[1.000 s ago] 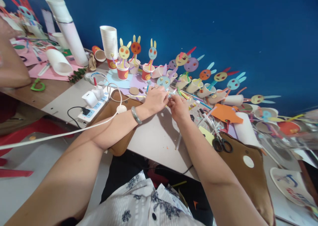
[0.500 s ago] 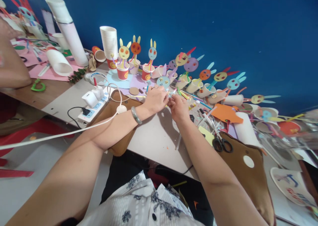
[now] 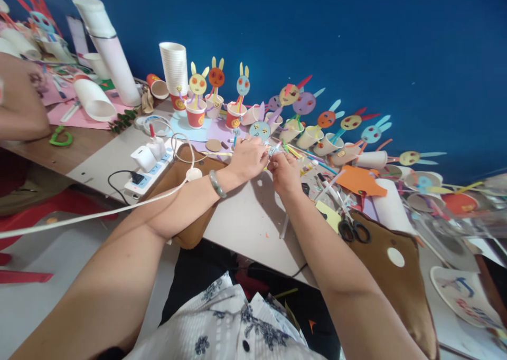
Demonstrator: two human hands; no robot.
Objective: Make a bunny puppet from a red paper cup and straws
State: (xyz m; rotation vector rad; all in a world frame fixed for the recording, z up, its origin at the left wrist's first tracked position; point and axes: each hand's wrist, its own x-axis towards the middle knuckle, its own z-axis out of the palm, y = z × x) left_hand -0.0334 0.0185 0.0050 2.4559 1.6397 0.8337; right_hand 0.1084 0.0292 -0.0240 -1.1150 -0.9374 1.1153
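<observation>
Nearest: patterned white shirt (image 3: pixel 233 323), both bare forearms stretched forward over the bench (image 3: pixel 241 223). Brown cushion-like item (image 3: pixel 392 291) beside the right forearm, black-handled scissors (image 3: pixel 354 227) at its upper corner. Power strip (image 3: pixel 145 182) to the left, plugs in it, white cable crossing the left forearm.

Farther in, the hands meet. Left hand (image 3: pixel 247 158), grey-green bracelet (image 3: pixel 217 184) at the wrist, lies bent over the lower part of a blue-faced rabbit figure (image 3: pixel 260 131) with purple ears; cannot tell what its fingers clamp, the palm side being hidden. Right hand (image 3: pixel 285 172): thumb and fingers together, pinching at a small pale blue tag (image 3: pixel 272 150) just below the figure's face. Both hands in nearly the same place as one second ago; the figure likewise. Another little blue tag (image 3: pixel 236 132) stands just beyond the left knuckles.

Clear change at far left: co-worker's arm (image 3: pixel 19 101). Their hand, earlier raised before the white cups (image 3: pixel 18 42), has gone from that spot, so more of the cups shows.

Beyond: the row of finished-looking rabbits in cups and the tall cup stack (image 3: pixel 173 67), unmoved, against the blue wall (image 3: pixel 356 43).
</observation>
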